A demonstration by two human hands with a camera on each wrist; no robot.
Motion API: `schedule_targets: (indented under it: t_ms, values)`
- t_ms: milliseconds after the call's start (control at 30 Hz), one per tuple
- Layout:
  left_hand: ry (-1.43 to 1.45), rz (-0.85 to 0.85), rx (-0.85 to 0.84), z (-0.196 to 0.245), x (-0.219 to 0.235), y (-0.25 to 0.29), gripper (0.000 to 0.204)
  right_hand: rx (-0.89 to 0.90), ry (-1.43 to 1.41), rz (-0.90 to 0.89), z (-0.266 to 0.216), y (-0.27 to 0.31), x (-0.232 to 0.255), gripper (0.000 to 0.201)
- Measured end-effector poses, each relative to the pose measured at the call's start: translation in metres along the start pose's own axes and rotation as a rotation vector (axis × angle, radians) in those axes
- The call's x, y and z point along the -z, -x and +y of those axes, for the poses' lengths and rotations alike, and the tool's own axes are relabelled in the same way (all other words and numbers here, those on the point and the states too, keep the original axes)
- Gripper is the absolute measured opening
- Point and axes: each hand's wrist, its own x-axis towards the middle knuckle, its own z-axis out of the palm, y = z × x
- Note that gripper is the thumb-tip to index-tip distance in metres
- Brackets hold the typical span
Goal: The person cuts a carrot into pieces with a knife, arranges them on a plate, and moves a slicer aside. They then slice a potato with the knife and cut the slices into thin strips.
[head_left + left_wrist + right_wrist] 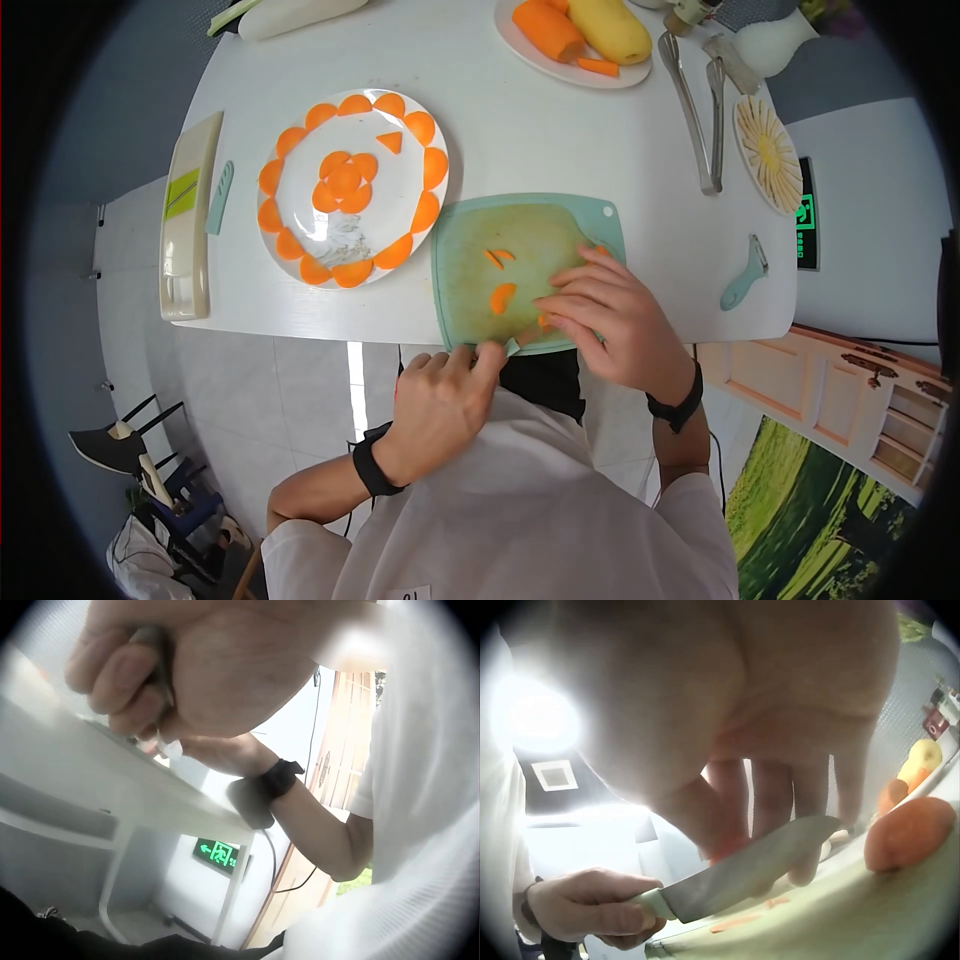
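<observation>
My left hand (445, 395), at the near edge of the green cutting board (465, 230), grips a kitchen knife (750, 870) by its pale green handle. The blade reaches across under the fingers of my right hand (615, 320). That hand bends over the board and pinches a small carrot piece (726, 850) between thumb and fingers, right at the blade. On the board lie a curved carrot slice (502, 298) and thin carrot strips (494, 260). A larger carrot chunk (911, 834) sits beyond the right fingers, mostly hidden by the hand in the head view.
Left of the board, a white plate (300, 190) bears a ring of carrot half-slices around a carrot flower (344, 182). A mandoline slicer (190, 220) lies farther left. Tongs (700, 120), a peeler (745, 275) and a plate of carrots and a yellow vegetable (615, 32) stand around the right side.
</observation>
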Motion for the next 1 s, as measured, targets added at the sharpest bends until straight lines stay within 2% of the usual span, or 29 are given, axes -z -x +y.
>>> schedule_targets:
  t_ms: [33, 133, 233, 333, 433, 533, 633, 733, 1000]
  values:
    - [-0.017, -0.004, -0.010, -0.002, 0.000, 0.001, 0.019, 0.002, -0.010, 0.002, 0.001, 0.000, -0.002, 0.019]
    - [-0.025, -0.014, -0.011, -0.005, 0.001, 0.005, 0.018, -0.102, -0.027, 0.183, -0.005, -0.005, -0.009, 0.014]
    - [0.028, -0.012, 0.062, -0.008, 0.007, 0.015, 0.015, -0.317, -0.111, 0.316, -0.013, 0.000, -0.014, 0.011]
    - [0.060, -0.008, 0.152, -0.010, 0.011, 0.022, 0.012, -0.492, -0.159, 0.329, -0.018, 0.003, -0.022, 0.010]
    - [0.111, 0.003, 0.185, -0.007, 0.010, 0.022, 0.010, -0.261, 0.035, 0.335, -0.008, 0.009, -0.041, 0.013]
    - [0.141, -0.005, 0.178, 0.000, 0.005, 0.015, 0.012, -0.290, 0.067, 0.420, -0.014, 0.015, -0.048, 0.019]
    - [0.139, -0.031, 0.172, 0.001, 0.003, 0.010, 0.016, -0.287, 0.043, 0.428, -0.021, 0.022, -0.045, 0.024]
    - [0.145, -0.033, 0.145, 0.002, 0.003, 0.005, 0.016, -0.207, 0.082, 0.356, -0.012, 0.020, -0.047, 0.024]
    - [0.131, -0.059, 0.146, 0.004, 0.004, 0.004, 0.018, -0.158, -0.085, 0.292, -0.002, 0.017, -0.042, 0.020]
